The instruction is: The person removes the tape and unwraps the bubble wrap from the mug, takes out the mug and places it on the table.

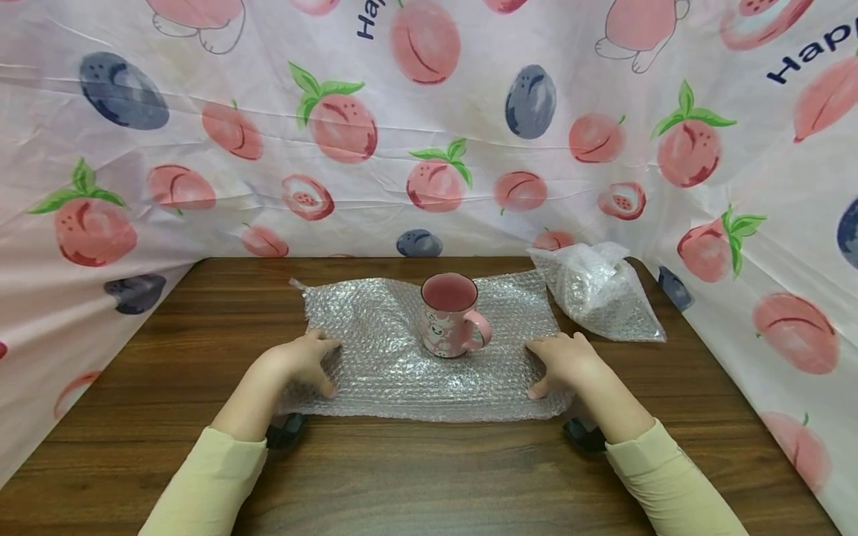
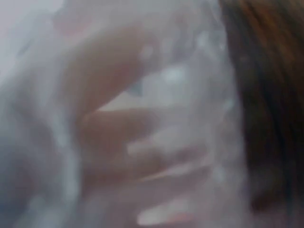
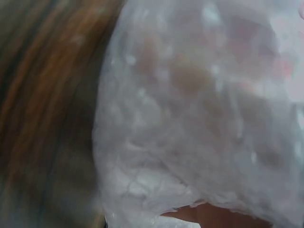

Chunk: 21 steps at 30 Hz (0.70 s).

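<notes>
A pink mug [image 1: 447, 316] with a dark rim and a pale printed design stands upright on a sheet of clear bubble wrap [image 1: 382, 372], its handle to the right. At the sheet's left edge my left hand [image 1: 302, 361] rests on the wrap, thumb and fingers spread apart. My right hand [image 1: 561, 363] lies likewise at the right edge, fingers toward the mug. Both hands are apart from the mug. In the left wrist view, the left fingers [image 2: 123, 142] show blurred through the wrap. Wrap covers most of the right hand in the right wrist view.
A bundle in bubble wrap [image 1: 596, 290] sits at the back right of the brown wooden table [image 1: 429, 476]. A fruit-print cloth [image 1: 469, 112] hangs behind the table and along its sides. Dark wrist devices show beneath both wrists.
</notes>
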Each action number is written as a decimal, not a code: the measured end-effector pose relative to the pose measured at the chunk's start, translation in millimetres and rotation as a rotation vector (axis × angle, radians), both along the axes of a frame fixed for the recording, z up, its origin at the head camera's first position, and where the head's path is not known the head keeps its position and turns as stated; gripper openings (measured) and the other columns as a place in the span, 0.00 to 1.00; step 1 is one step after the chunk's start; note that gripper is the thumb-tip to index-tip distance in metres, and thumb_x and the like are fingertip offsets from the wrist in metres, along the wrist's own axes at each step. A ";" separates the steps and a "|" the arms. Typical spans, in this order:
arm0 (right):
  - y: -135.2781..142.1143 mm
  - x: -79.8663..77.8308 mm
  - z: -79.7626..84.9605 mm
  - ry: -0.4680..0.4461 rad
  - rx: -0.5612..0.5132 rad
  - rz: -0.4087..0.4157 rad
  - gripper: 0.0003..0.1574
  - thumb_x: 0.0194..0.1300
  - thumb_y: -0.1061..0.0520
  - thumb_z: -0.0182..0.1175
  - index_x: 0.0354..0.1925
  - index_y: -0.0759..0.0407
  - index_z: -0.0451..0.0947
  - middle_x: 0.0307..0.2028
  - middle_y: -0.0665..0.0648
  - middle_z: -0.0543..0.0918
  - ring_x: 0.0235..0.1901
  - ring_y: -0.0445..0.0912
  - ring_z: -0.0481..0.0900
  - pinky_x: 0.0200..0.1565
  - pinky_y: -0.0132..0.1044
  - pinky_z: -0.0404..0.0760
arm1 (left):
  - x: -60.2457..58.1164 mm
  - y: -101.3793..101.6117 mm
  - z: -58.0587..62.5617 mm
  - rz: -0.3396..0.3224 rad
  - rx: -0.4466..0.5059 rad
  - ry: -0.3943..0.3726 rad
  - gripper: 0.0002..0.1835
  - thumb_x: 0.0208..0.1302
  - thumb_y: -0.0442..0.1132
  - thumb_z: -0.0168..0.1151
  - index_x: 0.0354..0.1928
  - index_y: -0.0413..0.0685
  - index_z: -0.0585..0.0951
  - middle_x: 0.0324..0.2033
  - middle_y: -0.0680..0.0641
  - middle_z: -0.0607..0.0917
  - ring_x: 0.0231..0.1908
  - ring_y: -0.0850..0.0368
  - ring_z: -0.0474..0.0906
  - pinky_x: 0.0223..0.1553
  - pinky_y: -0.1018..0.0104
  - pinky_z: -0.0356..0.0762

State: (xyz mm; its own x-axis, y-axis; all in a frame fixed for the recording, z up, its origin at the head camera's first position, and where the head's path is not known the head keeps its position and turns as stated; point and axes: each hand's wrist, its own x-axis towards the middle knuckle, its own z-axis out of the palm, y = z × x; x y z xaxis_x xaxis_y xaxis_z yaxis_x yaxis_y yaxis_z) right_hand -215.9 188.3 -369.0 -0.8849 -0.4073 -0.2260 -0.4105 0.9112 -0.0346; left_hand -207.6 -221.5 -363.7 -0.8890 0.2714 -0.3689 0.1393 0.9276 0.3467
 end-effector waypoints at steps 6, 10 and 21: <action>7.9 0.6 -2.6 -0.039 -0.051 0.024 0.62 0.40 0.36 0.75 0.67 0.63 0.65 0.64 0.65 0.67 0.58 0.65 0.69 0.53 0.61 0.67 | 3.9 -1.8 -1.4 -0.028 -0.016 0.015 0.52 0.41 0.42 0.80 0.68 0.34 0.63 0.60 0.29 0.62 0.61 0.29 0.57 0.51 0.35 0.67; 12.0 1.4 -3.5 -0.058 -0.070 0.040 0.65 0.38 0.36 0.75 0.68 0.62 0.63 0.65 0.65 0.65 0.60 0.67 0.65 0.54 0.63 0.65 | 5.9 -2.0 -2.3 -0.027 -0.035 0.024 0.53 0.40 0.42 0.81 0.68 0.34 0.63 0.61 0.28 0.60 0.62 0.28 0.55 0.51 0.34 0.66; 20.2 0.8 -2.1 -0.140 -0.068 0.066 0.70 0.34 0.44 0.80 0.71 0.61 0.58 0.68 0.66 0.60 0.65 0.68 0.57 0.58 0.66 0.59 | 10.9 -3.5 -1.3 -0.059 -0.082 -0.021 0.59 0.35 0.35 0.82 0.71 0.36 0.57 0.67 0.29 0.52 0.66 0.27 0.47 0.52 0.37 0.68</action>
